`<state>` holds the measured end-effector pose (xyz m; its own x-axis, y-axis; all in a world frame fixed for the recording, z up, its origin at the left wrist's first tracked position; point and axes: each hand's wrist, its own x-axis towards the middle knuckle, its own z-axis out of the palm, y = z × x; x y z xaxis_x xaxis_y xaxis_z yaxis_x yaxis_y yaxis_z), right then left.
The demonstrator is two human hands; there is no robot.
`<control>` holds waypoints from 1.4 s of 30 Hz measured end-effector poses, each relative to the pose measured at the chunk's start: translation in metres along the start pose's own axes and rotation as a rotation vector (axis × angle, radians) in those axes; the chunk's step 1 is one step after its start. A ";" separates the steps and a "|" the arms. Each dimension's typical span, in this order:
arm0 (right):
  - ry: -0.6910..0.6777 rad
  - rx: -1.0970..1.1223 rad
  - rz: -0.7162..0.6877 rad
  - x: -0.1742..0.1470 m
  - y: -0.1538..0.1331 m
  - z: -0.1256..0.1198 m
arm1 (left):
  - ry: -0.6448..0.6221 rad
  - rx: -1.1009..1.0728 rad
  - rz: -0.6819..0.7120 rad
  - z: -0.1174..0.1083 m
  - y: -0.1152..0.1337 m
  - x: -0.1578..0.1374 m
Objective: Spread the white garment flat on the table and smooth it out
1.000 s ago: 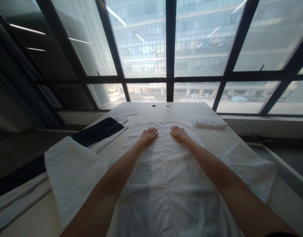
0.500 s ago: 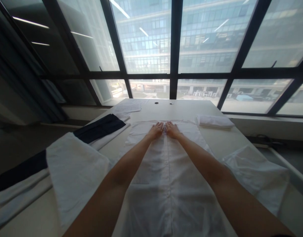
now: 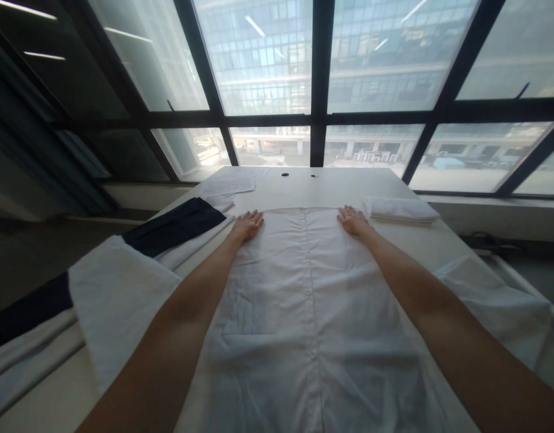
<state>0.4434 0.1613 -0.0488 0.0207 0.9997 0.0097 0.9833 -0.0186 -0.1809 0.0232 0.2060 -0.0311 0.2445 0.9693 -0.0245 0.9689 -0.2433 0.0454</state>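
Smoothing seems the step in hand: left hand point(image 3: 248, 225) and right hand point(image 3: 351, 221) lie flat, grip spread, at the shirt's point(image 3: 299, 300) twelve-o'clock corners. Next probably needs even outward pressure.

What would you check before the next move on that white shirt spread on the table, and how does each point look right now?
1. Left hand flat on the white shirt, at its far left corner: ok.
2. Right hand flat at the far right corner: ok.
3. Far edge spread wide between the hands: ok.
4. Button line down the middle runs straight: ok.
5. Cloth smooth: not ok, creases show near the left forearm.
6. Folded white cloth clear of the shirt: cannot tell, it lies very close to the right hand.
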 end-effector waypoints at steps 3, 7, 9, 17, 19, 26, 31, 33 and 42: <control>0.015 -0.004 0.030 -0.005 -0.005 -0.004 | 0.037 0.013 -0.034 -0.004 0.000 -0.012; 0.132 -0.009 0.037 -0.025 -0.034 -0.008 | 0.128 0.018 -0.001 -0.016 0.026 -0.038; 0.172 -0.005 -0.004 -0.048 -0.053 -0.009 | 0.074 -0.011 0.066 -0.026 0.043 -0.061; 0.088 0.028 -0.276 -0.209 -0.076 0.003 | -0.055 -0.079 0.242 -0.016 0.076 -0.231; 0.084 0.020 -0.283 -0.242 -0.068 0.008 | -0.034 -0.055 0.245 -0.002 0.072 -0.266; 0.060 -0.023 -0.200 -0.281 -0.057 0.020 | 0.035 0.011 0.179 0.023 0.063 -0.300; 0.050 -0.015 -0.185 -0.281 -0.058 0.023 | 0.139 0.065 0.236 0.029 0.061 -0.300; 0.045 -0.016 -0.188 -0.279 -0.058 0.023 | 0.143 0.068 0.240 0.031 0.059 -0.299; 0.019 -0.038 -0.211 -0.221 -0.052 0.019 | 0.105 0.037 0.217 0.022 0.056 -0.243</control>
<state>0.3846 -0.0582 -0.0604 -0.1835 0.9810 0.0626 0.9722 0.1905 -0.1359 0.0187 -0.0437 -0.0444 0.4434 0.8922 0.0859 0.8954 -0.4452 0.0021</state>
